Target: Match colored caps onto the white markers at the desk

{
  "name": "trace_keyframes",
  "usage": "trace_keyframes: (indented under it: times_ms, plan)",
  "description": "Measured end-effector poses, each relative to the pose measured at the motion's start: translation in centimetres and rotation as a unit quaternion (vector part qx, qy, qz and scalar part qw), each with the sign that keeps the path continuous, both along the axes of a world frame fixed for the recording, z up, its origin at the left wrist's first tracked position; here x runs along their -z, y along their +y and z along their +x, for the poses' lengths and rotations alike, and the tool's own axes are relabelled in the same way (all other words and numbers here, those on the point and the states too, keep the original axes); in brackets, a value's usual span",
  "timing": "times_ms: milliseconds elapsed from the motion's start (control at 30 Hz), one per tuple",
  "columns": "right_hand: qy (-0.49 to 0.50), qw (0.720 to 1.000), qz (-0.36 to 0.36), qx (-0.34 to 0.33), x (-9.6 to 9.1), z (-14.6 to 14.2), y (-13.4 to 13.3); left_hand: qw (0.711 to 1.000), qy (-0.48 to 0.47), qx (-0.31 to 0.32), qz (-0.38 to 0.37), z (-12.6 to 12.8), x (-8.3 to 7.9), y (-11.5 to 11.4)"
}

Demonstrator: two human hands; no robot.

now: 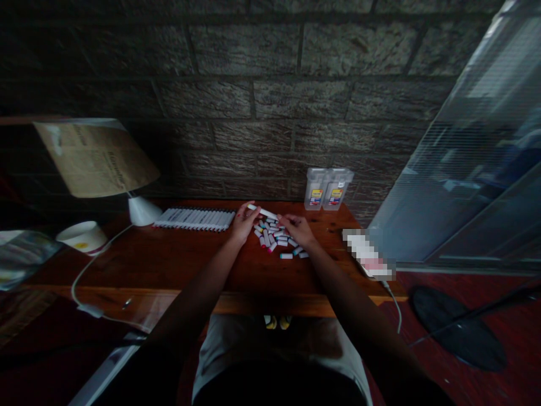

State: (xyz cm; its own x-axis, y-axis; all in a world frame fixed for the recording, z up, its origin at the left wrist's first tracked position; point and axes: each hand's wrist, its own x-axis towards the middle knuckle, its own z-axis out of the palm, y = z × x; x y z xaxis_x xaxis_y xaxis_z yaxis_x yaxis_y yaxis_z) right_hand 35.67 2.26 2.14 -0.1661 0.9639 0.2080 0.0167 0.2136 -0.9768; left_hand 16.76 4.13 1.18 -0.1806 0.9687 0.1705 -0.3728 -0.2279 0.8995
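head view shows the left hand (244, 223) pinching one end of a white marker (265, 212), fingers closed round it, while the right hand (298, 227) has its fingertips drawn together on the other end. the marker is above a pile of short caps (267, 239) on the wooden table (181, 256), right of a row of markers (196, 219).

Both hands (244, 221) hold white marker (267, 213) near sm. white pcs. (266, 239), prob. caps, on tbl. (253, 276)

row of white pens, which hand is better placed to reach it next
Likely the left hand: it is close beside the row of white pens, at one end of a separate pen. The right hand is at that pen's other end, farther away.
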Motion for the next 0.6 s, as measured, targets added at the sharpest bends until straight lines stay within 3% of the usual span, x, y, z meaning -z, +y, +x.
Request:
trace_keyframes:
  times_ms: [167,600]
  plan:
    - [0.049,0.999,-0.017,0.002,0.4,-0.1,0.3,0.999,0.02,-0.048,-0.004,-0.2,0.2,0.3]
    - [0.048,0.998,-0.01,0.026,1.1,0.0,1.0,1.0,-0.015,-0.018,0.002,-0.4,0.3,0.5]
